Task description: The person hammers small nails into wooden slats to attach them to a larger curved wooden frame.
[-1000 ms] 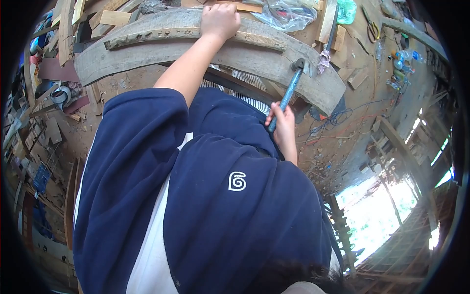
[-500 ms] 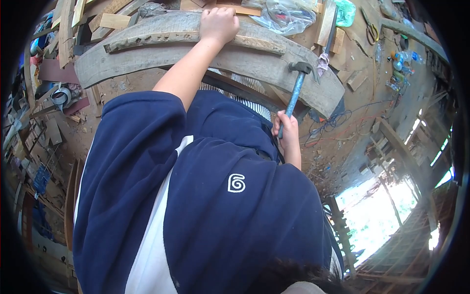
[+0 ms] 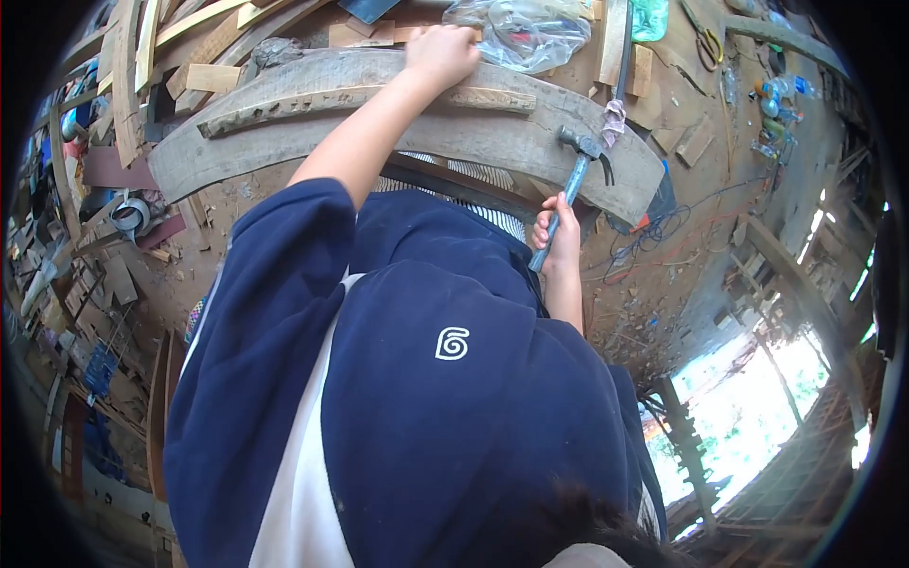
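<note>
Right hand (image 3: 561, 232) grips hammer (image 3: 572, 175); left hand (image 3: 441, 52) presses curved plank (image 3: 454, 133)

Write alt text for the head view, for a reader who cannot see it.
Seen from above, a person in a navy top holds a hammer in the right hand, its head on a wide curved plank. The left hand presses a narrower curved strip lying on that plank. Wood offcuts and a plastic bag lie beyond.

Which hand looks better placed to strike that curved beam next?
Probably the right hand: it grips the hammer, whose head sits at the curved wooden beam. The left hand is busy pressing down the thinner curved strip.
</note>
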The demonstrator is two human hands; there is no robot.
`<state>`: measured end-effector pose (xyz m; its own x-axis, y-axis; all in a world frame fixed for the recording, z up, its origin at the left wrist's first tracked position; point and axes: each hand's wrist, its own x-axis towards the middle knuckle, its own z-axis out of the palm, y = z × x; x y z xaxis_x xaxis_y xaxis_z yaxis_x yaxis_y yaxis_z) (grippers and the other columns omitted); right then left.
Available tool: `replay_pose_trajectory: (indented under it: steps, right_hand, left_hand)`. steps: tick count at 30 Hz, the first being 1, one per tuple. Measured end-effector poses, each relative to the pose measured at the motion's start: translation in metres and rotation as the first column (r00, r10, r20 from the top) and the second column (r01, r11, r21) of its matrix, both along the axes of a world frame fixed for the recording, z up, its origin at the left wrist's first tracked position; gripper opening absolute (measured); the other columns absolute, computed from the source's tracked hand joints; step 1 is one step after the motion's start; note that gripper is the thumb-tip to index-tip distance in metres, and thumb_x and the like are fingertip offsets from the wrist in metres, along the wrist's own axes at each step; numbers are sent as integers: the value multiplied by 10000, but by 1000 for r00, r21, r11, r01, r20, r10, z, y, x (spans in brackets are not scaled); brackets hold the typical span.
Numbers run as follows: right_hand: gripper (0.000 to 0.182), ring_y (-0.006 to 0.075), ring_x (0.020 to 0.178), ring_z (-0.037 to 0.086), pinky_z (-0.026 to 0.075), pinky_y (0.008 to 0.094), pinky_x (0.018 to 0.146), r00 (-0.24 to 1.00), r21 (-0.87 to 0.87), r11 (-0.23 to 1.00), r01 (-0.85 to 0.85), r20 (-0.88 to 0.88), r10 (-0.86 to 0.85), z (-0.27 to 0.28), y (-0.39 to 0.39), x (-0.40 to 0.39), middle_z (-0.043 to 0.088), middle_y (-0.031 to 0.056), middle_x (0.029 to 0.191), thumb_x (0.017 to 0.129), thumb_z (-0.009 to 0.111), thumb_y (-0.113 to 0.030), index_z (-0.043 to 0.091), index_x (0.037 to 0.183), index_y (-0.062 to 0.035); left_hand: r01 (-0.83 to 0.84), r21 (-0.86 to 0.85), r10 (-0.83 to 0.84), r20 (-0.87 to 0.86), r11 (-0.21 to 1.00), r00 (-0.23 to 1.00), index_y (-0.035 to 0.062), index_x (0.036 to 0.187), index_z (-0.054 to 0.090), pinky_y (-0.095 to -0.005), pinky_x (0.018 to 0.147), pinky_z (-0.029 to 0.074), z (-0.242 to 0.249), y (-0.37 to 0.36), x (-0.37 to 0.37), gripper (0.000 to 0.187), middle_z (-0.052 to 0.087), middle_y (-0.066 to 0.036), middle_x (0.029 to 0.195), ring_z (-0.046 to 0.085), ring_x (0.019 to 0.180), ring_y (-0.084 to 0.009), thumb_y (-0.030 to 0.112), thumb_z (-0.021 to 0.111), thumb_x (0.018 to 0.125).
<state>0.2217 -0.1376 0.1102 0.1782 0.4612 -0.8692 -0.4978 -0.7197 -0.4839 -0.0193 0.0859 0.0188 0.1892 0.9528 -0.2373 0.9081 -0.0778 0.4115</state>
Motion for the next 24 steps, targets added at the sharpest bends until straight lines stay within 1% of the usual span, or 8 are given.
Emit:
replay_pose_trajectory:
  steps: [3,5,7,12,19,21,22,24]
  right_hand:
    - [253,91,417,415,313,234,351,993,12,997,79,-90,-78,0,-9,-1,462,14,606,1006,578,-316,489,921,-95]
    - [248,90,408,408,309,237,341,995,-54,998,27,102,-22,8,-12,-7,458,10,599,1006,574,-296,476,898,-96]
    - [233,87,398,403,303,241,334,987,-83,997,12,158,2,14,-9,-8,446,2,589,1005,572,-256,462,873,-99]
    - [225,79,393,410,298,247,331,945,-119,986,-119,291,149,13,-12,-4,434,-10,583,993,582,-212,451,849,-99]
    - [221,77,397,422,303,245,330,960,-138,987,-80,255,114,10,-15,1,443,-8,581,992,583,-206,456,850,-95]
    - [222,74,388,422,295,251,319,929,-104,985,-134,332,162,8,-17,-1,455,-10,588,981,610,-198,461,849,-98]
    - [222,74,388,422,295,251,319,930,-102,985,-137,330,164,8,-17,-3,455,-10,588,981,610,-198,461,849,-98]
    - [229,81,423,411,326,260,379,891,11,969,-249,395,224,8,-19,-6,489,-7,614,968,647,-197,496,844,-76]
  left_hand:
    - [-15,103,3,116,995,993,183,1061,703,-449,917,488,-26,16,32,250,693,-75,1080,654,1036,-273,310,582,883]
    - [27,113,-40,112,993,993,198,1056,705,-447,909,498,-32,24,39,230,689,-69,1058,652,1036,-272,308,612,877]
    - [71,118,-85,111,990,990,212,1052,706,-445,901,507,-35,29,47,214,684,-63,1036,649,1037,-271,305,643,870]
    - [143,158,-148,20,977,989,213,992,711,-435,847,528,-45,41,54,164,671,-52,1017,641,1038,-250,266,677,841]
    - [317,206,-304,-93,926,948,171,958,698,-405,816,541,-38,48,48,152,659,-57,987,637,1029,-236,225,680,816]
    - [281,320,-298,6,905,954,143,956,686,-404,822,543,-40,46,44,159,648,-64,978,631,1036,-244,220,672,817]
    - [279,320,-295,3,905,955,143,956,686,-404,822,543,-37,45,42,159,648,-64,978,631,1036,-244,220,672,817]
    - [229,288,-284,166,930,945,93,970,669,-393,821,539,-26,41,40,175,663,-75,954,645,987,-257,195,673,829]
